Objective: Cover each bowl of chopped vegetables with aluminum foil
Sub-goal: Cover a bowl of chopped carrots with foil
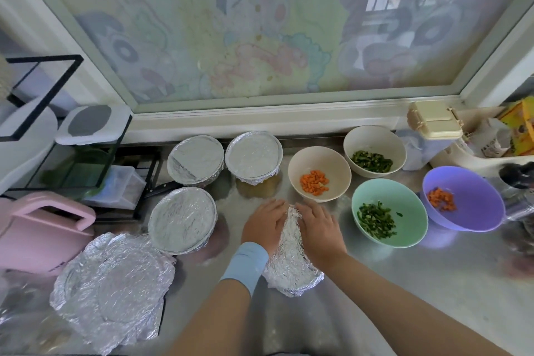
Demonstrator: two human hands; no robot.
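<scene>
foil on 3 bowls, a 4th under the hands

foil already caps 3 bowls on the left of the steel counter (404, 283): 2 at the back (196, 159) (253, 153) and 1 nearer (182, 215), each with its sheet tucked under the rim. a 4th, the foil-wrapped bowl (290, 263), sits at the front centre between both hands. the left hand (264, 222), with a blue wristband (245, 266), and the right hand (319, 230) lie on top of it, fingers curved down over the foil and cupping it, a raised crease of foil standing between them. the near edge looks crimped already; the far side is hidden under the fingers, so i cannot tell if it is sealed.

4 bowls are still open on the right: a beige bowl of carrot (332, 165), a beige bowl of chopped greens (372, 139), a green bowl of greens (404, 199) and a purple bowl of carrot (474, 191). spare foil sheets (115, 292) lie stacked at the front left, well apart from those bowls. by my count the job is close to half done.
</scene>
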